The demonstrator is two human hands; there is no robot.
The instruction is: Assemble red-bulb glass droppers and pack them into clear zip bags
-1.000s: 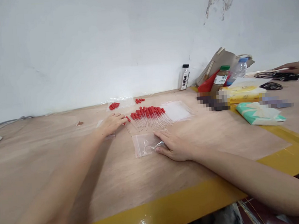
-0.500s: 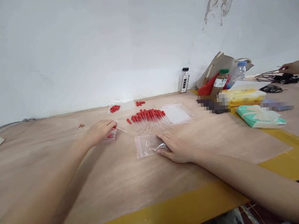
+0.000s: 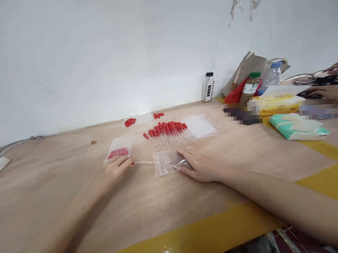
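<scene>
Where the plywood table (image 3: 163, 208) runs back from its yellow tape edge (image 3: 199, 234) to a scuffed white wall (image 3: 94, 50), the left hand (image 3: 116, 172) pinches a dropper (image 3: 142, 163) at its red bulb, tip at the edge of a clear bag (image 3: 164, 164). The right hand (image 3: 199, 166) lies open, fingers flat on that bag. More droppers (image 3: 169, 132) lie just beyond.

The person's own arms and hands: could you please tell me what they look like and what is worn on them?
The left hand and the right hand are bare: no gloves, rings or bracelets show. The left forearm and the right forearm are also uncovered, with no sleeve or watch in view.
</scene>
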